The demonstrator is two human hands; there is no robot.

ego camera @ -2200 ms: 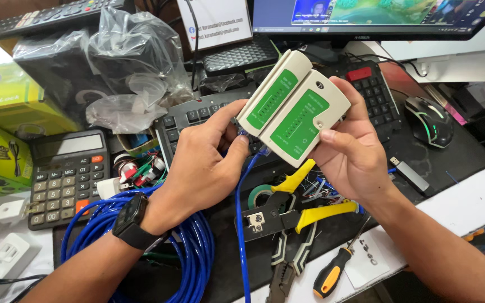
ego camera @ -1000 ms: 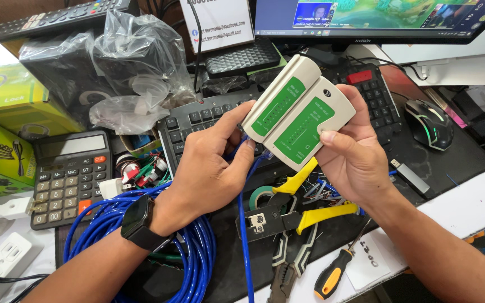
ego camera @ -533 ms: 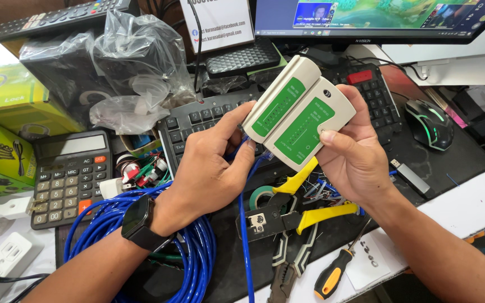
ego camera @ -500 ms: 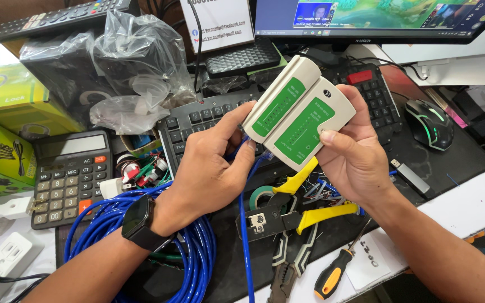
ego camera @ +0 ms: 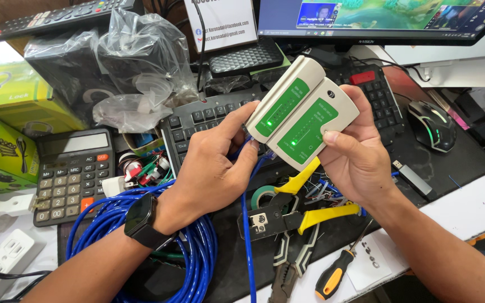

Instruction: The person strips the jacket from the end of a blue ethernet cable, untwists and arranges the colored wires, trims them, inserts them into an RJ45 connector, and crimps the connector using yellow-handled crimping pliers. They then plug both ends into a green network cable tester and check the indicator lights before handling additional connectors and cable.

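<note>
Just above the middle of the frame, a cream plastic two-part cable tester with green faces [ego camera: 301, 115] is held over the black keyboard [ego camera: 209, 115], small green lamps lit on both halves. The right hand [ego camera: 355, 160] has its fingers closed round the tester's right edge, thumb on its face; the left hand [ego camera: 211, 168] curls loosely at its lower left end, where a blue network cable [ego camera: 247, 224] runs down. Judging by this, the cable check is under way; next comes reading the lamps. Yellow-handled crimping pliers [ego camera: 304, 216] lie below.
</note>
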